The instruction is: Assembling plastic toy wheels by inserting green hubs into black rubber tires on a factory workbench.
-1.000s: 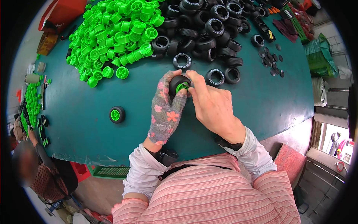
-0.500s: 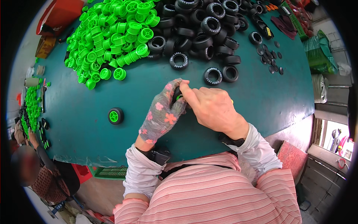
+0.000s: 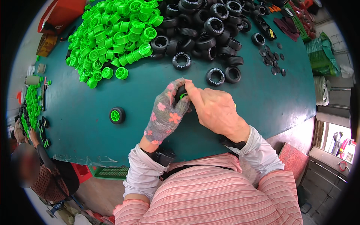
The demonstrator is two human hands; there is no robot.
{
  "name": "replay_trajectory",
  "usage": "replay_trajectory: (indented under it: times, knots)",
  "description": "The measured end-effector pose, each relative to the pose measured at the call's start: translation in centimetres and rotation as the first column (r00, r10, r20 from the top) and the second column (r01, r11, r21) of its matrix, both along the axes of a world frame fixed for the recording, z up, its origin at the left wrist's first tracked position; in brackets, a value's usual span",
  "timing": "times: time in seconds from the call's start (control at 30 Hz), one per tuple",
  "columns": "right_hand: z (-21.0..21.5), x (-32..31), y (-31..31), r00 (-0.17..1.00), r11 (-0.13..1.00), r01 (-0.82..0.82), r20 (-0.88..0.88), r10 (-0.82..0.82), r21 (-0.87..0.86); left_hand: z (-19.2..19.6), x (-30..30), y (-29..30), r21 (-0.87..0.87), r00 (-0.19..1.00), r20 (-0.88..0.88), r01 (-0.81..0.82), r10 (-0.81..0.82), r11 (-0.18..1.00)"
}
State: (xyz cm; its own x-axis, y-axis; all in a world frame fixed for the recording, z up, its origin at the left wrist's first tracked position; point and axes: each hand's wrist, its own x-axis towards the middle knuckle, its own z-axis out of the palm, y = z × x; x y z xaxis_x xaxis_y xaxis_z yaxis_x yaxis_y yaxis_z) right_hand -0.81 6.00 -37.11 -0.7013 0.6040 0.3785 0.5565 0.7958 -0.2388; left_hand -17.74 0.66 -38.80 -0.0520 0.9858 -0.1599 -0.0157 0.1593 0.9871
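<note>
My left hand point(image 3: 164, 112), in a grey floral fingerless glove, is closed around a small toy wheel, a black tyre point(image 3: 180, 91) with a green hub point(image 3: 183, 96) showing inside. My bare right hand point(image 3: 217, 108) is closed too, its forefinger and thumb pressed to the tyre's right edge. A tiny yellow bit shows at the far side of that fist; what it belongs to is hidden. To the left on the green table point(image 3: 86, 123) lies a toy wheel point(image 3: 117, 115) with its green hub inside the black tyre. Two loose tyres point(image 3: 215, 77) lie just beyond my hands.
A heap of green hubs point(image 3: 112, 37) covers the far left, beside a pile of black tyres point(image 3: 198, 33). Small black discs point(image 3: 270, 58) are scattered at the right. Another person point(image 3: 48, 176) works at the left edge among more hubs. A green crate point(image 3: 110, 172) stands below the table.
Both hands keep hold of the wheel. The left hand has turned slightly, and more of the green hub shows between the hands. The view has shifted a little.
</note>
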Motion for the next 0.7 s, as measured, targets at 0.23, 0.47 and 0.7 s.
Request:
replay_trajectory:
  times: [0.23, 0.47, 0.7]
  knots:
    - [0.0, 0.0, -0.3, 0.989, 0.979, 0.022, -0.141, -0.052, -0.205, -0.2, 1.2, -0.1, 0.134, 0.997, -0.031, -0.068, 0.072, 0.989]
    - [0.0, -0.5, -0.6, 0.988, 0.970, 0.084, -0.109, -0.112, -0.229, -0.1, 1.6, -0.2, 0.101, 0.988, -0.050, -0.140, 0.145, 0.985]
    - [0.5, 0.5, -0.1, 0.997, 1.000, -0.019, 0.074, 0.018, 0.011, -0.2, -0.2, -0.1, -0.023, 0.999, 0.035, 0.014, -0.014, 1.000]
